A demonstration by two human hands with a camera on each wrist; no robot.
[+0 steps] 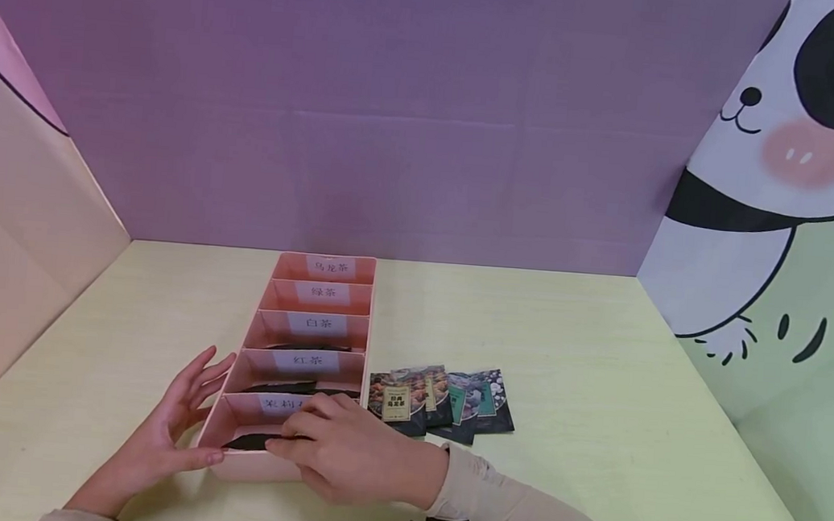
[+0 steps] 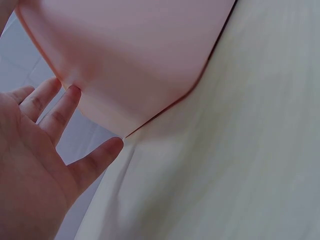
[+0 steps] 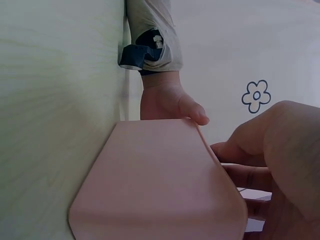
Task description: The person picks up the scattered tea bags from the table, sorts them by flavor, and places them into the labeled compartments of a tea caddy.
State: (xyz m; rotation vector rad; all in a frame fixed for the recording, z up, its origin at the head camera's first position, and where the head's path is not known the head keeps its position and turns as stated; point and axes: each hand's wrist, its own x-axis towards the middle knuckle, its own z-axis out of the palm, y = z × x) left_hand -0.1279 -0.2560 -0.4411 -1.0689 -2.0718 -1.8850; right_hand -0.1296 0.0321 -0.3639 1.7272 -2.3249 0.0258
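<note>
A long pink organizer box (image 1: 257,466) stands on the table, its row of compartments marked with white paper labels. My right hand (image 1: 356,450) reaches over the front compartment with bent fingers, pinching a dark tea sachet (image 1: 248,442) there; the fingertips dip behind the front wall, partly hidden. Dark sachets (image 1: 280,387) also lie in the second compartment, and the edge of another sachet (image 1: 309,347) shows in the third. Around the front left corner, my left hand (image 1: 169,429) spreads its fingers, the thumb by the front wall. In the left wrist view, its fingertips touch the box (image 2: 135,65).
Right of the box, several printed tea sachets (image 1: 396,404) lie overlapping on the pale table (image 1: 597,386), some with orange pictures and some with green labels. A purple wall (image 1: 411,131) rises behind, and a panda picture (image 1: 786,181) covers the right wall.
</note>
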